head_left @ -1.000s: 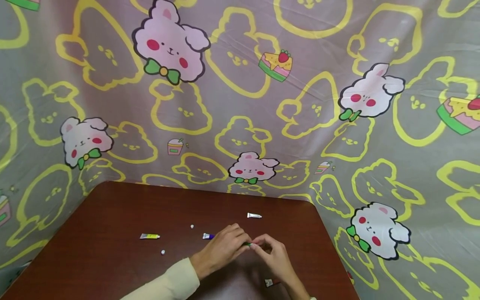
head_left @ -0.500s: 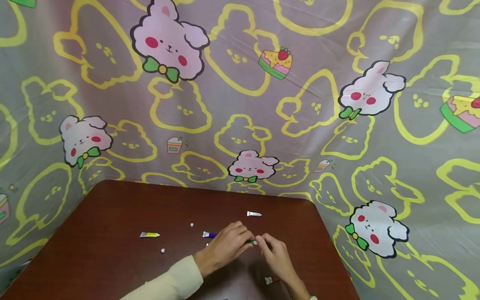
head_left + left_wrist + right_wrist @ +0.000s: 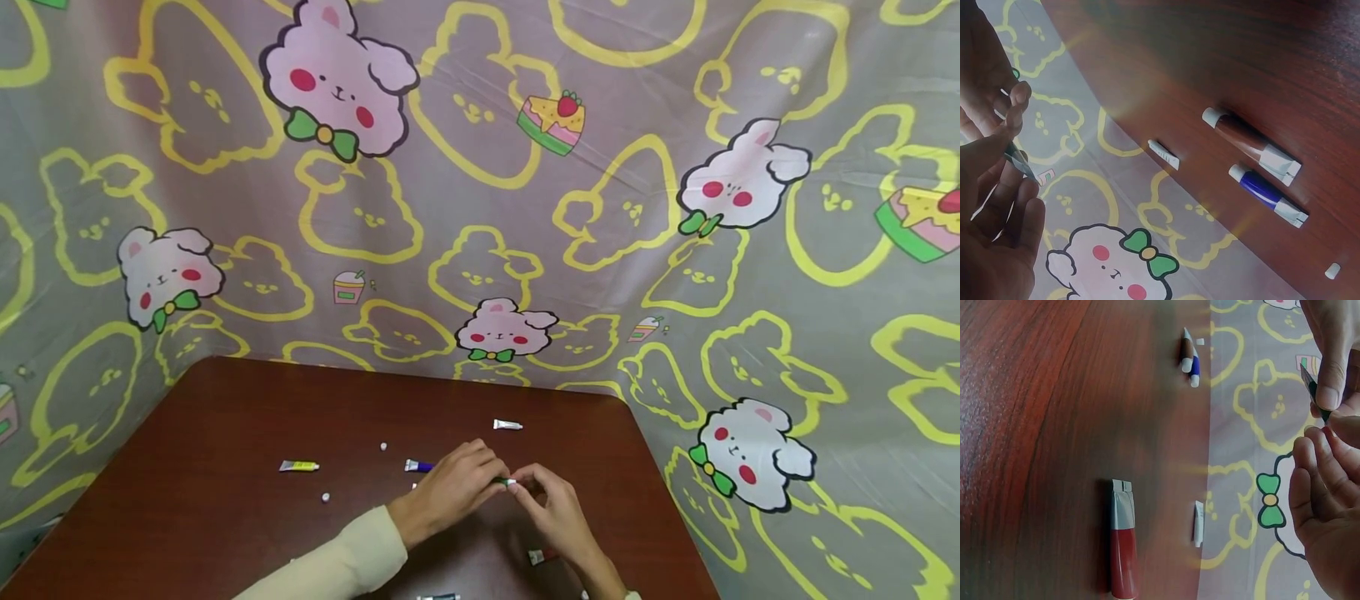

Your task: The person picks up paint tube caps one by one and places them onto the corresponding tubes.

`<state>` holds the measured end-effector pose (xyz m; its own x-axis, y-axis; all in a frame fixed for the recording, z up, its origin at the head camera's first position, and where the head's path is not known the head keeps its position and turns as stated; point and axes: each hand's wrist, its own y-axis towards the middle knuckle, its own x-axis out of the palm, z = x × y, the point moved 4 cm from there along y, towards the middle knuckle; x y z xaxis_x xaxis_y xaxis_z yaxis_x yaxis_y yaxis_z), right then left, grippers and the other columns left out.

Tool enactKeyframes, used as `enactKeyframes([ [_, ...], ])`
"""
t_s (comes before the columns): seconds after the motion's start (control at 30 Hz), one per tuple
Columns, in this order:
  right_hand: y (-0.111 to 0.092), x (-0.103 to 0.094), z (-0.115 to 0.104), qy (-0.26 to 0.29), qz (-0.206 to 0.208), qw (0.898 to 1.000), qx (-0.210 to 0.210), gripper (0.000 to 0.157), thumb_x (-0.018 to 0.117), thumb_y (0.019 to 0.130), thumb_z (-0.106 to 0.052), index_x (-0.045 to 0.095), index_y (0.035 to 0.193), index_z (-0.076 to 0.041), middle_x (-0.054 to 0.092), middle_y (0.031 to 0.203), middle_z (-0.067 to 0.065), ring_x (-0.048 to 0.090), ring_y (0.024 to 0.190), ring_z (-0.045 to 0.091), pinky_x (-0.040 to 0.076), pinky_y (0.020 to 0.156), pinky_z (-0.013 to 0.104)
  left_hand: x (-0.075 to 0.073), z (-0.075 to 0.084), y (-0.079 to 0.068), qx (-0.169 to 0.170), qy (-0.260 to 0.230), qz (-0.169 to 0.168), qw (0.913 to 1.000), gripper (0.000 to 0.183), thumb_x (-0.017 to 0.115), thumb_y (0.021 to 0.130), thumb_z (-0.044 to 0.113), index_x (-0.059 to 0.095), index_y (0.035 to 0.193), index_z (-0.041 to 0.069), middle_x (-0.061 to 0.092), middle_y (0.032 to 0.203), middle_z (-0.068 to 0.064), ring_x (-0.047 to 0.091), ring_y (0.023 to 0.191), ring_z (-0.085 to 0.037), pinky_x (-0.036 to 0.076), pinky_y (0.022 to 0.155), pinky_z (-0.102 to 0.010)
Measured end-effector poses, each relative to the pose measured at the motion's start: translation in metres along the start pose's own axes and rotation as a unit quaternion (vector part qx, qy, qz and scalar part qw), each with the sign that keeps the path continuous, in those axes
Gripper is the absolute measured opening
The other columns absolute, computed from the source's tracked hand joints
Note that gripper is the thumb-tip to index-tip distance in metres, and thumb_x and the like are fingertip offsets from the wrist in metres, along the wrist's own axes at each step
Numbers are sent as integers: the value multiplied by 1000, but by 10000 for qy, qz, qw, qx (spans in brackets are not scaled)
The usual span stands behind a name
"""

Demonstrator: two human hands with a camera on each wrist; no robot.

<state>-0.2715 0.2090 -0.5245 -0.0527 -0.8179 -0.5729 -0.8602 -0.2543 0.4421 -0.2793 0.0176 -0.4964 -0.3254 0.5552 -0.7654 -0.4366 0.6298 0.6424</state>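
Observation:
My left hand (image 3: 453, 492) grips a small green paint tube (image 3: 501, 481), its white end pointing right. At that end, my right hand (image 3: 555, 512) pinches the cap with thumb and fingertips. The fingers mostly hide the cap. In the left wrist view, the tube's silver crimped tail (image 3: 1022, 165) sticks out between the left fingers. From the right wrist view, the green tube (image 3: 1315, 394) runs down to the right fingertips. Partly behind the left hand lies a blue paint tube (image 3: 420, 467), with a brown one (image 3: 1241, 140) beside it in the left wrist view.
On the dark wooden table (image 3: 247, 417) lie a yellow tube (image 3: 300, 467), a white tube (image 3: 507, 425), a red tube (image 3: 542, 556) near the right forearm and another tube (image 3: 438, 597) at the bottom edge. Loose white caps (image 3: 326, 497) are scattered left. Patterned cloth (image 3: 480, 167) surrounds the table.
Both hands have shifted slightly right together, and more of the green tube's white end shows between them. The head view has tilted down a little, revealing a tube at the bottom edge.

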Motion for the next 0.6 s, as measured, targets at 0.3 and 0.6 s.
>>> enactKeyframes([
  [0.3, -1, 1, 1, -300, 150, 9971, -688, 11, 78, 98, -6, 74, 100, -16, 72, 85, -8, 60, 75, -4, 53, 59, 25, 6, 2, -1, 199, 179, 113, 9996, 13, 81, 98, 30, 73, 101, 19, 72, 96, 10, 61, 92, -9, 52, 83, -25],
  [0.6, -5, 4, -3, -406, 409, 9981, -196, 10, 82, 96, -9, 75, 99, -17, 72, 84, -10, 60, 72, -3, 53, 61, 22, 13, 0, -4, 283, 382, 159, 9987, 16, 83, 95, 29, 72, 101, 19, 72, 96, 9, 62, 92, -9, 53, 83, -25],
])
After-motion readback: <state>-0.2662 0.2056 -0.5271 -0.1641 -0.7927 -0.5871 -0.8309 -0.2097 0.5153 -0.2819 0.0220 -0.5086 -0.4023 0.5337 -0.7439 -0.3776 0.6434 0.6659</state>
